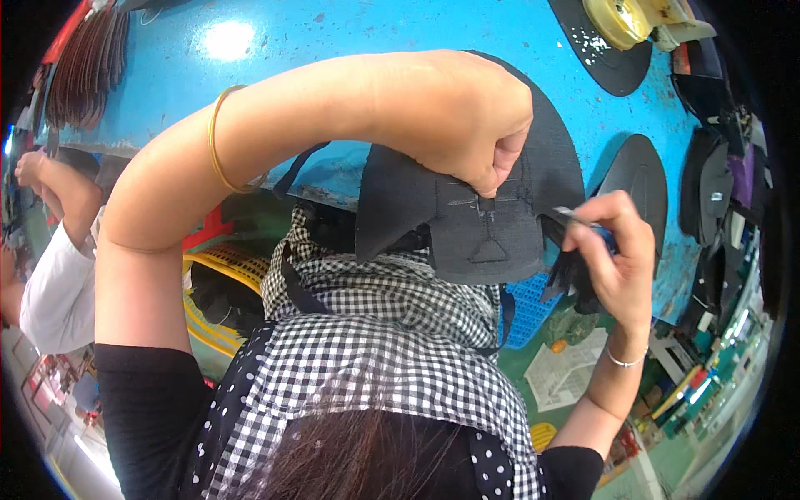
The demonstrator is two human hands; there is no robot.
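Note:
A large black panel (554, 158) with curved lobes and stitched outlines lies at the near edge of the blue table, partly overhanging it. My left hand (479, 125) reaches over it from above. Its thumb and fingers pinch a small dark piece at the panel's middle, above a stitched triangle. To the right, my right hand (615, 250) is closed round a small tool with a metal tip (567, 214) and a blue part, mostly hidden by the fingers. That tip is by the panel's right edge. Dark strips (575, 283) hang below the right hand.
Another black panel (640, 179) lies on the blue table (333, 29) at right. A yellowish pot (617, 23) stands on a black piece at the far right. Dark strips (87, 71) are stacked far left. Yellow (208, 329) and blue baskets (529, 308) stand below. Another person's arm (71, 196) shows at left.

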